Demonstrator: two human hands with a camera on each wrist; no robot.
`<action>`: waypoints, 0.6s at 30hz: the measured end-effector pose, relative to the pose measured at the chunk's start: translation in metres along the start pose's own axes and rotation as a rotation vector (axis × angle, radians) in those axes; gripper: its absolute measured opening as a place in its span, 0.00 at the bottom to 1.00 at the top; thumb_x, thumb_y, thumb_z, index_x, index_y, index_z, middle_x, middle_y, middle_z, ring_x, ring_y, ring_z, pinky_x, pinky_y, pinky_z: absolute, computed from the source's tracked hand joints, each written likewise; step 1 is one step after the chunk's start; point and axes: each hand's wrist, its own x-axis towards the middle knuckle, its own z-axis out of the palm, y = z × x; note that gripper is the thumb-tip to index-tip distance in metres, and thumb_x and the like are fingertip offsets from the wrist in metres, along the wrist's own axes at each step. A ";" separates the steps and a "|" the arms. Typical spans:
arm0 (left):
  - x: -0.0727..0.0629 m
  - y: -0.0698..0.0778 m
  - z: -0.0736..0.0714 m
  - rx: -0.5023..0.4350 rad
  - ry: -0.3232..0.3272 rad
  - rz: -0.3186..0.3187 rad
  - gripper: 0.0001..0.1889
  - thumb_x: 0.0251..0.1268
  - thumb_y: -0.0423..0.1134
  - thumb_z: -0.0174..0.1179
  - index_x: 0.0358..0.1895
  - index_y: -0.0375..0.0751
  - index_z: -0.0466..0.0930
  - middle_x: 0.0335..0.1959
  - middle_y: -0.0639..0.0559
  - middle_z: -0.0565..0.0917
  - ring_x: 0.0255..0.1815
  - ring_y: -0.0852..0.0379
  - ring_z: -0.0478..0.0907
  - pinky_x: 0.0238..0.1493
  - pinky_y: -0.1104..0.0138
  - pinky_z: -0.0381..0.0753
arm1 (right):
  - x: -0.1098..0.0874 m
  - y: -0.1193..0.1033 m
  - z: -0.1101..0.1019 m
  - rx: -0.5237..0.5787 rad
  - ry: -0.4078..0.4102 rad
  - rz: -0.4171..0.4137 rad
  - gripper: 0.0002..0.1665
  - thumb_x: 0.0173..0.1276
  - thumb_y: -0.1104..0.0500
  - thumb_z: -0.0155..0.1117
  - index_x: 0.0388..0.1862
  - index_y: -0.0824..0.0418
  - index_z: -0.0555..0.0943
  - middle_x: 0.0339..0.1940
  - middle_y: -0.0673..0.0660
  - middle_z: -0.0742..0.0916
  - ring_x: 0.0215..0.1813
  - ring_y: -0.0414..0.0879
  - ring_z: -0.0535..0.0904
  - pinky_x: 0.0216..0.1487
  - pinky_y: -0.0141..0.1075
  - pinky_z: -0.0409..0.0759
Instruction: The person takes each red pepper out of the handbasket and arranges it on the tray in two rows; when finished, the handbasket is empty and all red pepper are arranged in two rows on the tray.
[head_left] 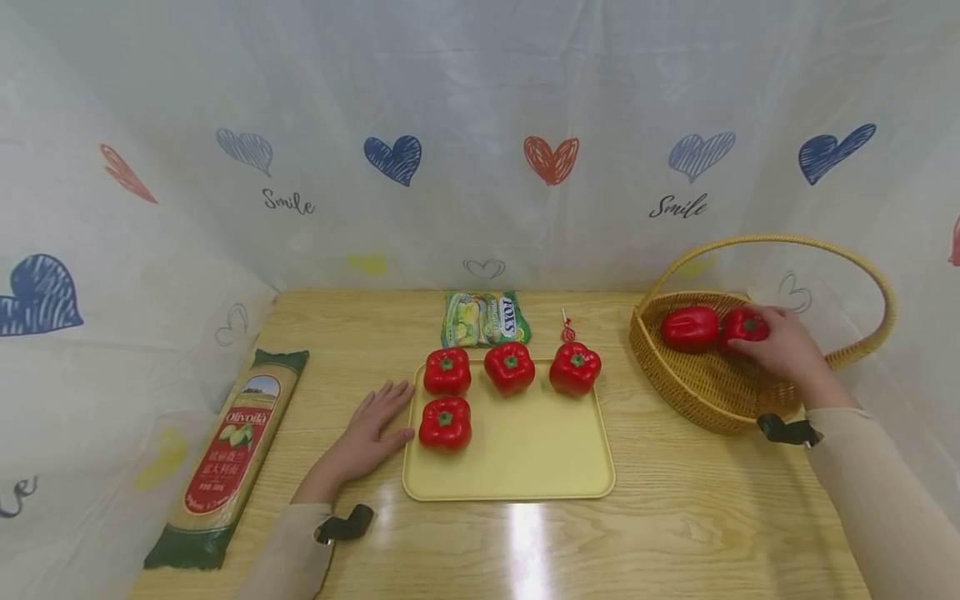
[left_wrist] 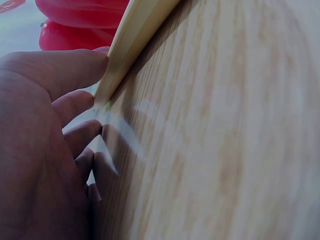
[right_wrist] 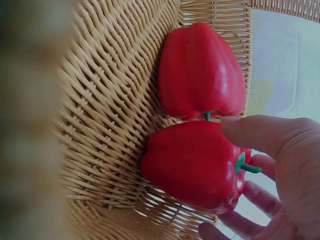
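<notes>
My right hand (head_left: 791, 346) reaches into a wicker basket (head_left: 663, 375) and grips a red bell pepper (right_wrist: 187, 162) near its green stem. In the right wrist view the thumb lies on one side of that pepper and the fingers curl along the other. A second red bell pepper (head_left: 688, 327) lies against it in the basket. My left hand (head_left: 367, 437) rests by the left edge of a yellow tray (head_left: 540, 450), its thumb and fingertips at the rim. Several red bell peppers (head_left: 445, 423) stand stem up on the tray, two at its left and two along the back.
Behind the tray lie a green candy bag (head_left: 486, 319) and a small red lollipop (head_left: 567, 332). A long pasta pack (head_left: 232, 450) lies at the left. The basket's tall handle (head_left: 787, 239) arches over my right hand. A printed curtain (head_left: 480, 167) hangs behind the table.
</notes>
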 end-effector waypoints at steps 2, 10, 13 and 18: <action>0.000 0.000 0.000 -0.002 -0.005 -0.005 0.37 0.73 0.51 0.61 0.79 0.42 0.61 0.81 0.43 0.58 0.83 0.40 0.44 0.81 0.46 0.35 | 0.000 0.001 0.000 -0.007 0.006 0.000 0.43 0.74 0.51 0.65 0.75 0.76 0.60 0.66 0.88 0.58 0.64 0.85 0.57 0.60 0.78 0.62; 0.000 0.001 0.000 -0.002 -0.012 -0.010 0.37 0.73 0.50 0.61 0.79 0.42 0.60 0.81 0.42 0.58 0.83 0.39 0.44 0.81 0.46 0.34 | 0.000 0.004 -0.002 -0.036 -0.012 0.010 0.42 0.68 0.58 0.67 0.74 0.74 0.60 0.64 0.87 0.61 0.63 0.85 0.57 0.58 0.79 0.64; 0.000 0.001 0.000 -0.003 -0.013 -0.014 0.37 0.73 0.50 0.61 0.79 0.42 0.61 0.81 0.43 0.58 0.83 0.40 0.44 0.81 0.46 0.34 | 0.000 0.004 -0.003 -0.023 -0.026 0.008 0.42 0.69 0.59 0.67 0.73 0.75 0.59 0.62 0.86 0.64 0.62 0.85 0.59 0.59 0.78 0.64; 0.000 0.002 -0.001 -0.002 -0.012 -0.012 0.37 0.73 0.50 0.61 0.79 0.42 0.61 0.81 0.43 0.58 0.83 0.39 0.44 0.81 0.46 0.35 | -0.001 0.004 -0.003 0.001 -0.039 0.012 0.43 0.70 0.57 0.67 0.74 0.76 0.58 0.62 0.85 0.64 0.62 0.84 0.62 0.62 0.77 0.63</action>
